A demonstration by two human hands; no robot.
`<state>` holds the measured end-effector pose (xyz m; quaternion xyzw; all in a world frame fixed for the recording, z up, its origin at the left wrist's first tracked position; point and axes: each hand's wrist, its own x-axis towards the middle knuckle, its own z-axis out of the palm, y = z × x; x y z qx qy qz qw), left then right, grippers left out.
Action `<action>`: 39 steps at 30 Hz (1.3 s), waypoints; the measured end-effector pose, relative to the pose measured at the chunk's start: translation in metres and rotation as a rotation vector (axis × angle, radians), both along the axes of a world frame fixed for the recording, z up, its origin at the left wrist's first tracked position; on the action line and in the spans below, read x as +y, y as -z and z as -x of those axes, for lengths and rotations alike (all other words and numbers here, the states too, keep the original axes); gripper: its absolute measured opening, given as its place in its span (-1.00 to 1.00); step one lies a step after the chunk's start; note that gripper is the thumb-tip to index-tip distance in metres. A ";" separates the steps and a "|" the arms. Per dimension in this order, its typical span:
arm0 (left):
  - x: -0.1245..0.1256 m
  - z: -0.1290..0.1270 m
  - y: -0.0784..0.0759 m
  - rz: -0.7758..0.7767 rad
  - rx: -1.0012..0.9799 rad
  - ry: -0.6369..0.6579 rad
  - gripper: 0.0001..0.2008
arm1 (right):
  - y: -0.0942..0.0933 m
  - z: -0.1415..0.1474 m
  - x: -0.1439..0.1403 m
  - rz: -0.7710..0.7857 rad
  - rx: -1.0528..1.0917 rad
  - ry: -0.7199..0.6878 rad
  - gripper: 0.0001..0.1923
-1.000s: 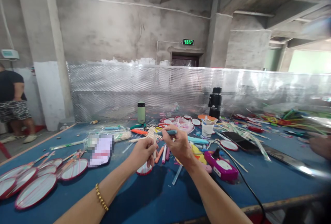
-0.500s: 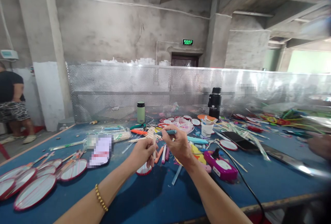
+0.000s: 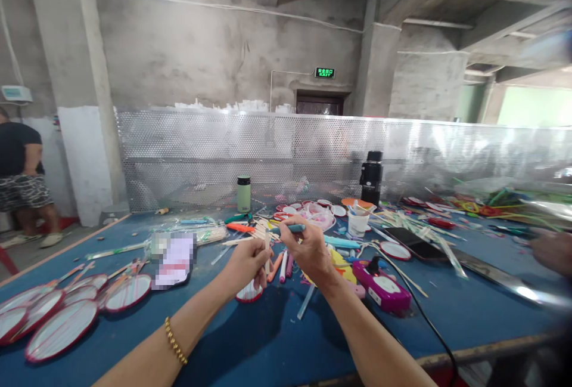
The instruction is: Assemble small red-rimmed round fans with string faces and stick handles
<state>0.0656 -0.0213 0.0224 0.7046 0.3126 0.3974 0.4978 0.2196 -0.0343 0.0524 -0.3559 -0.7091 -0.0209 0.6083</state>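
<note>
My left hand [image 3: 250,265] is closed around a pale flat wooden stick [image 3: 267,250] that stands upright between thumb and fingers. Just below it a white disc with a red rim [image 3: 249,294] is partly covered by the fingers; I cannot tell whether stick and disc are joined. In my right hand [image 3: 306,250] is a blue-grey pen-like stick [image 3: 291,228], gripped like a pen, its tip close to the top of the wooden stick. Several orange and purple rods [image 3: 282,266] lie behind the hands, and a clear rod [image 3: 306,302] lies under my right wrist.
Red-rimmed discs with stick handles [image 3: 62,330] lie at the left beside a phone [image 3: 174,260]. A purple device [image 3: 382,287] with a black cable stands at the right. Farther back are a white cup [image 3: 357,223], green bottle [image 3: 243,194] and black flask [image 3: 371,179]. Another person's hand [image 3: 552,251] shows at far right.
</note>
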 end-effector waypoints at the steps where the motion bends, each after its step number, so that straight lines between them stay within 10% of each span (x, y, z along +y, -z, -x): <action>1: 0.000 0.000 0.000 0.001 0.004 -0.005 -0.70 | 0.000 0.000 -0.001 -0.001 0.002 0.000 -0.81; 39: 0.001 0.000 0.002 -0.010 -0.006 0.000 -0.71 | 0.001 -0.001 0.002 0.017 -0.025 -0.027 -0.82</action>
